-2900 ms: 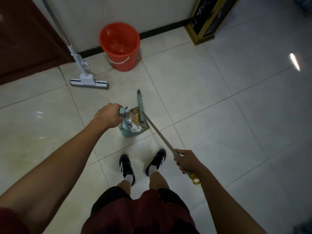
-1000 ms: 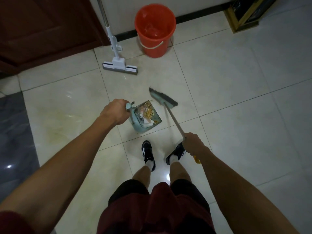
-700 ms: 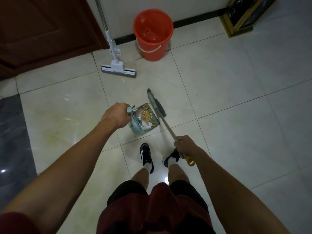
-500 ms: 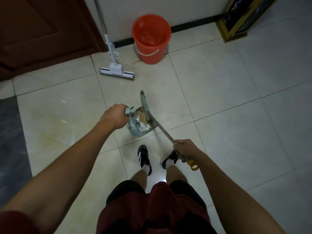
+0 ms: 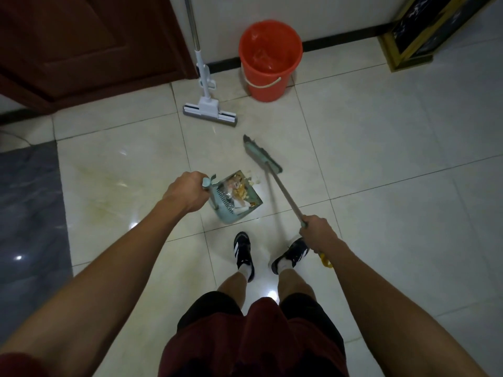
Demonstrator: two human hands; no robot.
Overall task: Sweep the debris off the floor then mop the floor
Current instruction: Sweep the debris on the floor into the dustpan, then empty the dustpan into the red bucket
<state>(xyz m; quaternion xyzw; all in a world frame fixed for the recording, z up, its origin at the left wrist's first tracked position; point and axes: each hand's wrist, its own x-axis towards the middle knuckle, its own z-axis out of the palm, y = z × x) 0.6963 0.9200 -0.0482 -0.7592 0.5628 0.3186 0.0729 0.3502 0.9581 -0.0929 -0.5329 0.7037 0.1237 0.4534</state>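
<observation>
My left hand (image 5: 184,194) grips the handle of a pale teal dustpan (image 5: 234,202) that rests on the white tiles in front of my feet. Wrappers and yellowish scraps fill the pan. A few small scraps (image 5: 254,180) lie on the floor at the pan's far lip. My right hand (image 5: 315,232) holds the broom's thin handle. The teal broom head (image 5: 261,153) sits beyond the pan, apart from it. A white sponge mop (image 5: 209,111) leans on the wall at the back. An orange bucket (image 5: 270,59) stands beside it.
A dark wooden door (image 5: 89,42) is at the back left. A gold-framed black panel (image 5: 424,31) stands at the back right. Darker grey tiles (image 5: 30,213) run along the left. My feet in black shoes (image 5: 243,254) stand just behind the dustpan.
The broom head has swung out of the dustpan, away and to the right, and now sits beyond the pan. The dustpan stays in my left hand.
</observation>
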